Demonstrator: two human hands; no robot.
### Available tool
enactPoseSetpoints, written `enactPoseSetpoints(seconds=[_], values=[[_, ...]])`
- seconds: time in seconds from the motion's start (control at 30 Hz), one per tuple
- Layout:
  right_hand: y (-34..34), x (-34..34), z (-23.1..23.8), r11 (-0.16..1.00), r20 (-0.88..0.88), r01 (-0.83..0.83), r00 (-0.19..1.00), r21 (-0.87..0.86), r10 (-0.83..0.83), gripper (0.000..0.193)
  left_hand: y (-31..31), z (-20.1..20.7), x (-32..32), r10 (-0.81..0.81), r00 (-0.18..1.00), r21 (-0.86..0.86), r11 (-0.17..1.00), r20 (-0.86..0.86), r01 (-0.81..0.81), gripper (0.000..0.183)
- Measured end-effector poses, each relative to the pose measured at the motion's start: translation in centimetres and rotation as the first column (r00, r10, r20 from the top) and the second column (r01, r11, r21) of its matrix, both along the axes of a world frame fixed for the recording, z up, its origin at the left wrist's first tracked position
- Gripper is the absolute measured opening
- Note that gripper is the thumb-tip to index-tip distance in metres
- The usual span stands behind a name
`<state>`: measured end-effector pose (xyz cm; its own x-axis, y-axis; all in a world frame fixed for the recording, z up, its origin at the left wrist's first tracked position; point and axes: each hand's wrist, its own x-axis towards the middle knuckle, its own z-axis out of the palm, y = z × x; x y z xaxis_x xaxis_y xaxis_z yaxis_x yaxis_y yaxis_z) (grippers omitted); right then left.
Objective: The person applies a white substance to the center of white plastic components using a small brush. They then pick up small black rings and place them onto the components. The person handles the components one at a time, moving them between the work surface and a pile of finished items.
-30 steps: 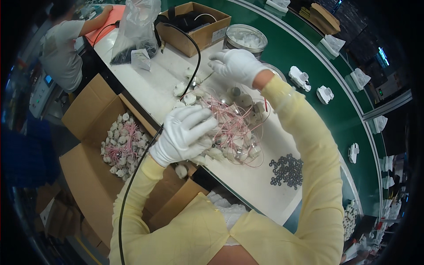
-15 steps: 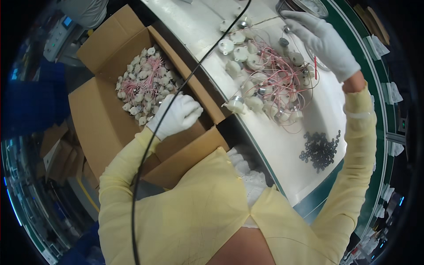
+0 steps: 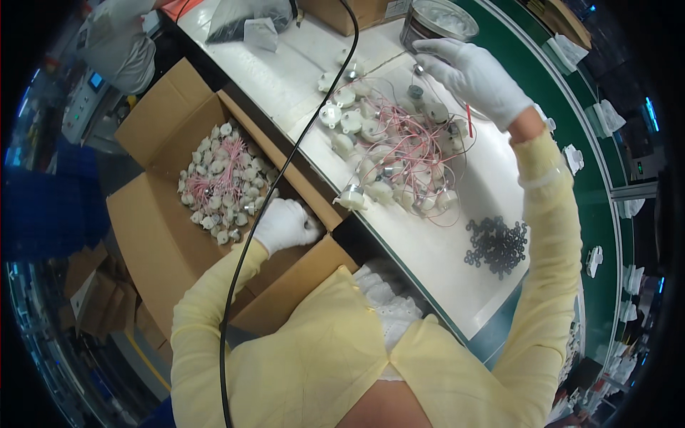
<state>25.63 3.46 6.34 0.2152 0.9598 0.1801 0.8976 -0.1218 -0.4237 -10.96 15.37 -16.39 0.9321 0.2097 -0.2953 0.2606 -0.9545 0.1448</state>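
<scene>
Apparently, round off-white pink-wired parts (image 3: 217,171) are partly in the brown cardboard box (image 3: 153,214), the rest near the white table's (image 3: 421,260) left edge, the white-gloved left hand (image 3: 287,225) curled, the white-gloved right hand (image 3: 477,80) fingers-extended, both grips unclear.

The left glove (image 3: 287,225) and right glove (image 3: 479,82) are white. The sleeves (image 3: 553,235) are plain pale yellow. The piled parts (image 3: 350,122) are cream and silver; their wires (image 3: 408,135) are pink. The small rings (image 3: 496,246) are dark grey. The box (image 3: 153,235) is brown, cable (image 3: 226,335) black, worktop (image 3: 446,285) white, belt (image 3: 598,207) green.
</scene>
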Motion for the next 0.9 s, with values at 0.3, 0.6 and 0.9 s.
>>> enactPoseSetpoints(seconds=[0.3, 0.6, 0.9], values=[[6.2, 5.9, -7.8, 0.955, 0.085, 0.254, 0.966, -0.154, -0.243, 0.057, 0.6, 13.2, 4.8, 0.024, 0.566, -0.084, 0.993, 0.824, 0.079, 0.026], [5.0, 0.1, -2.7, 0.715, 0.293, 0.302, 0.946, -0.631, -0.141, 0.062, 2.9, 10.4, 14.2, 0.316, 0.457, -0.308, 0.947, 0.831, -0.094, 0.055], [3.0, -0.8, -2.1, 0.692, 0.233, 0.216, 0.970, -0.688, -0.071, 0.057, 4.4, 9.1, 21.5, 0.302, 0.586, -0.394, 0.918, 0.752, 0.032, 0.068]])
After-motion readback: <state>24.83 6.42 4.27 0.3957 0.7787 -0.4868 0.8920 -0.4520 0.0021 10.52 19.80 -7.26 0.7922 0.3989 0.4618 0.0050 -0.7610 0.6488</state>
